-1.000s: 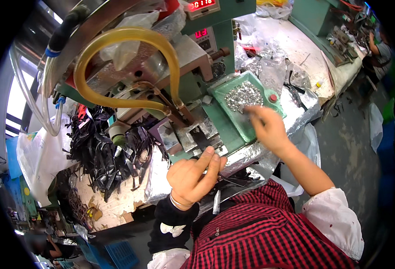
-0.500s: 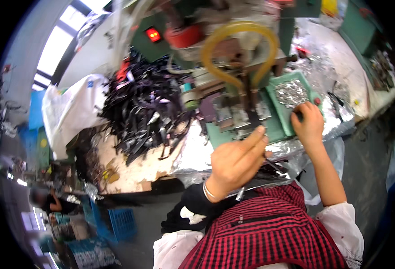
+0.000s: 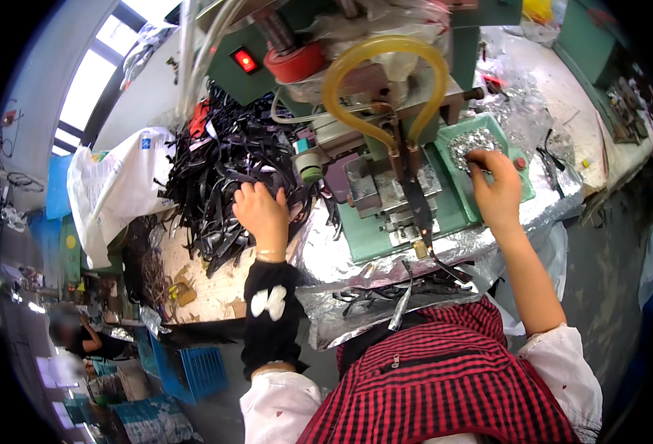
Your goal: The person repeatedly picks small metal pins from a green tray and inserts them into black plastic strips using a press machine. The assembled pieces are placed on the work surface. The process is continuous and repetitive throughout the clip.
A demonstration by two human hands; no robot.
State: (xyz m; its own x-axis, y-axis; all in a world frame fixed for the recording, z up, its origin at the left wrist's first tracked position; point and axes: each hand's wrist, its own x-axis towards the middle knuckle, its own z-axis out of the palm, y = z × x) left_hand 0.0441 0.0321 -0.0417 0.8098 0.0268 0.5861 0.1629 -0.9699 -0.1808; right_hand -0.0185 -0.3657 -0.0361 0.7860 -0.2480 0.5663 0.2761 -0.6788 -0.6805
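Note:
My left hand (image 3: 262, 216) rests at the near right side of a heap of thin black strips (image 3: 226, 159), which resemble eyeglass temples. Its fingers are apart on the strips, and none is visibly gripped. At the right, my right hand (image 3: 500, 191) pinches thumb and fingers together over small silvery metal parts (image 3: 469, 142) in a green tray (image 3: 466, 194). Whatever is between those fingertips is too small to make out. Between my hands stands a green bench machine (image 3: 363, 233) with a looped yellow tube (image 3: 386, 46). A black strip (image 3: 417, 207) sits in its fixture, angled toward me.
Along the front edge, a foil-lined trough (image 3: 326, 314) holds several black strips. A white bag (image 3: 115, 196) lies left of the heap. A red-lit switch (image 3: 245, 61) is on the machine. Blue crates (image 3: 197, 370) stand on the floor, with another person (image 3: 93, 337) farther left.
My left hand has gone from the front of the machine's fixture leftward to the black heap. My right hand has shifted slightly left and up, its fingertips now over the metal parts.

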